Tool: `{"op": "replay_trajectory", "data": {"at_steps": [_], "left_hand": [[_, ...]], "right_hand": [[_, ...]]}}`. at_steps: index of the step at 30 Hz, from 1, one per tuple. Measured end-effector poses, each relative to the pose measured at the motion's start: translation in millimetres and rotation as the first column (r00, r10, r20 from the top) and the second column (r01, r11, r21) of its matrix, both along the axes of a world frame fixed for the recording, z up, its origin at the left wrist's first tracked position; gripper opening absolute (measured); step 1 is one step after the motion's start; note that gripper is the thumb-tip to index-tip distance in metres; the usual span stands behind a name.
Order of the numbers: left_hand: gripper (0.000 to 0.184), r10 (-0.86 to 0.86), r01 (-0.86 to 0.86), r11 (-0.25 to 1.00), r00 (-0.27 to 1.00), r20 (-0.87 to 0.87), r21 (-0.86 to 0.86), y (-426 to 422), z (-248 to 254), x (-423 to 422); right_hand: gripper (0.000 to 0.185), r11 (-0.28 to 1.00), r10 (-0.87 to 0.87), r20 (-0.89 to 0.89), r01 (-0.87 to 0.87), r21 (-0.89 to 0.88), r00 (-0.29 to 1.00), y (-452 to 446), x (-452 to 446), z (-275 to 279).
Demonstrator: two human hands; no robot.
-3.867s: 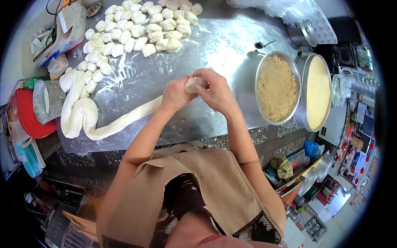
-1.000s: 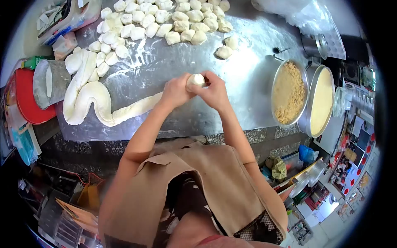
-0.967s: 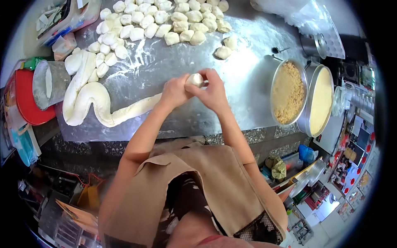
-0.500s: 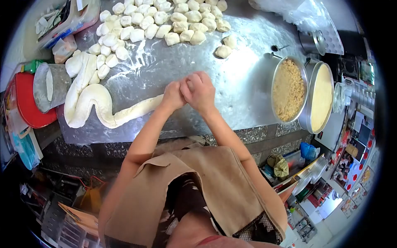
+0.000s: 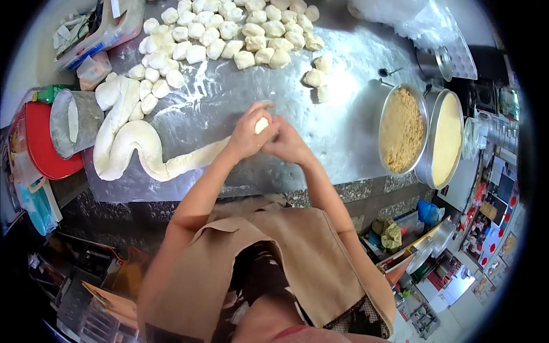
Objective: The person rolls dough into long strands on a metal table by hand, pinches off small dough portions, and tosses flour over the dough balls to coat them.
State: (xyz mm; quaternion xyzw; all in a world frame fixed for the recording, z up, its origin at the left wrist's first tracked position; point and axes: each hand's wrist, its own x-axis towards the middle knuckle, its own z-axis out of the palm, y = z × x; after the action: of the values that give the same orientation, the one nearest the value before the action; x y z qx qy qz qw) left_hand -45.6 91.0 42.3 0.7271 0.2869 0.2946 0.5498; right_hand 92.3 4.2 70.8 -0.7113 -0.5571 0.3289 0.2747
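A long white dough rope winds in an S across the left of the metal table and runs into my left hand. That hand is closed round its end, and a small dough tip shows above the fist. Pressed against it, my right hand has its fingers curled in at the dough; its fingertips are partly hidden. Beyond my hands, several dough pieces are spread over the far side of the table. A small group of dough pieces sits apart to the right.
At the right stand a round pan of crumbly tan filling and a pan of smooth pale yellow filling. On the left are a metal container, a red lid-like item and a plastic bin. Flour streaks the metal table.
Another dough piece now lies by the two set apart on the right. My hands have shifted slightly, and the dough tip now shows above my left fist. The view has moved a little.
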Motion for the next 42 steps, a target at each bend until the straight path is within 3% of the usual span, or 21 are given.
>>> {"op": "replay_trajectory", "data": {"at_steps": [1, 2, 4, 5, 8, 10, 14, 16, 17, 19, 24, 26, 29, 31, 32, 33, 35, 36, 37, 38, 42], "left_hand": [[0.042, -0.097, 0.107, 0.988, 0.991, 0.091, -0.115, 1.4, 6.2, -0.7], [0.042, -0.093, 0.104, 0.987, 0.992, 0.089, -0.119, 2.3, 13.6, -4.2], [0.046, -0.040, 0.025, 0.994, 0.988, -0.151, -0.103, 1.2, 27.3, -15.9], [0.049, -0.050, 0.007, 0.991, 0.948, -0.313, -0.136, 0.6, 28.6, -16.2], [0.050, -0.041, 0.036, 0.999, 0.885, -0.465, -0.018, 1.1, 19.6, -12.7], [0.047, -0.056, 0.033, 0.998, 0.877, -0.477, -0.056, 5.6, 26.8, -12.9], [0.041, -0.049, 0.050, 0.999, 0.926, -0.375, -0.009, 7.7, 13.2, -22.3], [0.037, -0.025, 0.025, 1.000, 0.940, -0.340, -0.004, 7.8, 7.1, -22.1], [0.033, -0.008, 0.008, 1.000, 0.954, -0.301, -0.001, 5.7, 4.6, -22.0], [0.028, -0.032, 0.036, 0.999, 0.931, -0.362, 0.005, 6.8, 11.4, -18.9], [0.016, 0.012, 0.000, 0.999, 0.921, -0.389, 0.032, 6.7, 16.1, -21.5], [0.018, 0.052, -0.011, 0.988, 0.964, -0.259, 0.157, 7.1, 8.9, -17.3], [0.019, -0.072, 0.111, 0.972, 0.979, -0.189, 0.209, -1.1, 38.0, -10.8], [0.019, -0.030, 0.026, 0.999, 0.959, -0.281, -0.019, -2.0, 48.9, -12.2], [0.021, -0.040, -0.040, 0.980, 0.920, -0.389, -0.197, 4.3, 43.0, -17.3], [0.021, -0.050, -0.033, 0.979, 0.918, -0.394, -0.202, 6.7, 31.7, -21.7], [0.028, 0.104, -0.100, 0.993, 0.992, -0.074, 0.057, 17.1, 7.7, -24.2], [0.028, 0.104, -0.100, 0.994, 0.992, -0.074, 0.054, 19.2, 7.9, -23.0], [0.031, 0.010, -0.013, 0.995, 1.000, -0.029, -0.103, 18.8, 10.7, -21.7], [0.033, -0.077, 0.082, 0.963, 0.997, 0.032, -0.255, 17.0, 14.0, -22.0], [0.035, -0.074, 0.071, 0.987, 0.997, -0.021, -0.145, 13.1, 27.0, -35.6]], "right_hand": [[0.048, 0.992, -0.113, -0.323, 0.091, -0.085, 0.940, 9.1, -7.9, 2.2], [0.044, 0.971, -0.233, -0.599, 0.146, -0.191, 0.766, 16.4, -10.9, 6.4], [0.035, 0.951, -0.294, -0.578, 0.175, -0.253, 0.761, 19.4, -12.1, 17.5], [0.033, 0.947, -0.310, -0.551, 0.202, -0.250, 0.775, 18.1, -13.4, 20.2], [0.034, 0.944, -0.324, -0.457, 0.252, -0.211, 0.828, 17.8, -14.7, 30.9], [0.036, 0.947, -0.322, -0.259, 0.305, -0.105, 0.911, 19.4, -18.2, 36.3], [0.038, 0.933, -0.354, -0.262, 0.318, -0.169, 0.898, 28.3, -23.0, 40.5], [0.032, 0.894, -0.323, -0.011, 0.309, 0.324, 0.946, 36.5, -33.2, 44.7], [0.032, 0.895, -0.327, -0.011, 0.314, 0.317, 0.945, 37.6, -38.2, 39.0], [0.024, 0.890, -0.190, 0.226, 0.070, 0.450, 0.955, 41.2, -42.3, 21.6], [0.016, 0.873, -0.203, 0.167, 0.101, 0.476, 0.965, 45.2, -44.0, 6.0], [0.014, 0.882, -0.208, 0.122, 0.132, 0.452, 0.970, 51.7, -34.1, -5.4], [0.022, 0.834, -0.534, 0.289, 0.440, 0.333, 0.795, 83.9, 20.0, -62.3], [0.028, 0.782, -0.618, 0.260, 0.547, 0.297, 0.742, 89.9, 39.2, -55.2], [0.035, 0.826, -0.549, 0.358, 0.423, 0.373, 0.755, 87.3, 36.4, -35.1], [0.043, 0.859, -0.482, 0.464, 0.294, 0.420, 0.743, 73.2, 30.3, -17.4], [0.052, 0.994, -0.093, 0.381, 0.066, 0.083, 0.920, 35.7, 20.9, -9.6], [0.052, 0.995, -0.091, 0.382, 0.066, 0.080, 0.920, 30.3, 3.6, -3.2], [0.048, 0.996, -0.078, -0.084, 0.081, 0.030, 0.993, 29.3, -21.8, 5.0], [0.044, 0.997, -0.077, -0.531, 0.078, -0.021, 0.844, 28.2, -36.6, 10.5], [0.037, 0.911, -0.410, -0.628, 0.261, -0.320, 0.661, 23.1, -41.0, 14.7]]}}
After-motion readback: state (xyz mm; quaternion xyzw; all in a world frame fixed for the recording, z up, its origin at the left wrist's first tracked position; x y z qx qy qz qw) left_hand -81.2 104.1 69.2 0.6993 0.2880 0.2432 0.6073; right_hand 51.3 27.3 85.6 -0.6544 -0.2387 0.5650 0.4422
